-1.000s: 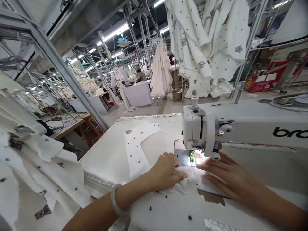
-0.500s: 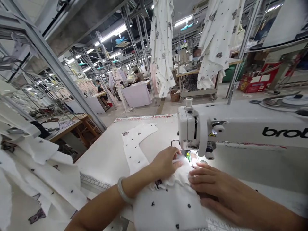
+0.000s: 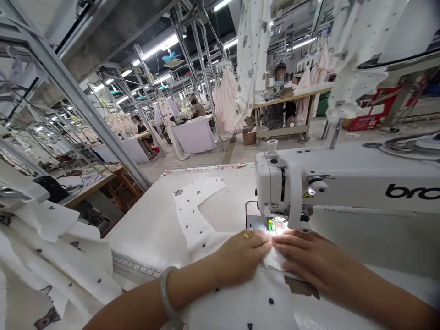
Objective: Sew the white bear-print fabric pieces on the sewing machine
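White dotted fabric runs forward under both hands.

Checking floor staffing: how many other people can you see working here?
3: a person behind the sewing machine, a person seated at left, a person at the far white table. Hanging garments may hide others.

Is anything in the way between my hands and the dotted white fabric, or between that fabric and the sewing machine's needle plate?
Nothing visible stands in the way. The left hand and right hand rest directly on the dotted white fabric, which runs right up to the metal needle plate.
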A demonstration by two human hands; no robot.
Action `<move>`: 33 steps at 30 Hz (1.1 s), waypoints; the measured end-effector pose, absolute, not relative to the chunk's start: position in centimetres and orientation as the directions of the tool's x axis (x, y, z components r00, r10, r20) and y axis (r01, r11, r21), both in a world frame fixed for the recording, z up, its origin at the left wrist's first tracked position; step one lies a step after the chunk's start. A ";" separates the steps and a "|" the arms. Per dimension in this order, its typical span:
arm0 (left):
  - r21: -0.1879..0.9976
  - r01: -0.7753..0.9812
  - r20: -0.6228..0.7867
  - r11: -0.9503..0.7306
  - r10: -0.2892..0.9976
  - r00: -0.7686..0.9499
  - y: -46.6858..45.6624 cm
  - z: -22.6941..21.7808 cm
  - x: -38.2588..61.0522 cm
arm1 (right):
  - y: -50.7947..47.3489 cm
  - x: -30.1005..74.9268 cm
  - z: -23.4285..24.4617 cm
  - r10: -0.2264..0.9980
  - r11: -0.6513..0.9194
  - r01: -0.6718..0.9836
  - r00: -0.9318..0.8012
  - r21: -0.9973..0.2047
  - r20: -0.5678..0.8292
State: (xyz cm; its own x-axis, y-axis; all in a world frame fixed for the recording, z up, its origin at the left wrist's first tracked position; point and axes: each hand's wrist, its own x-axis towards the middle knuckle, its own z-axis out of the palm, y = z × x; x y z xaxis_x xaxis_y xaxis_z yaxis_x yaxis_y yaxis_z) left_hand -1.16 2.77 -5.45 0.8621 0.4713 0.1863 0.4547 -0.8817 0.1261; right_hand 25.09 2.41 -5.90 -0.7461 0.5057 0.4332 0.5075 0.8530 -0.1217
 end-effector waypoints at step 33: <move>-0.015 0.460 0.199 -0.888 0.448 0.871 3.7 -4.2 -0.5 | 2.1 24.9 -5.0 0.479 0.859 0.508 -0.759 -0.059 0.440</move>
State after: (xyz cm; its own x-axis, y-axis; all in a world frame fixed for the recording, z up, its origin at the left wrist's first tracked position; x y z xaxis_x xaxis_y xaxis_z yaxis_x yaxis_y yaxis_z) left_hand -0.47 3.65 -4.19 0.8714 0.4485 0.1990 0.4603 -0.8876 -0.0154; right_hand 24.91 2.07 -4.98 -0.7595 0.4793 0.4399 0.5082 0.8592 -0.0589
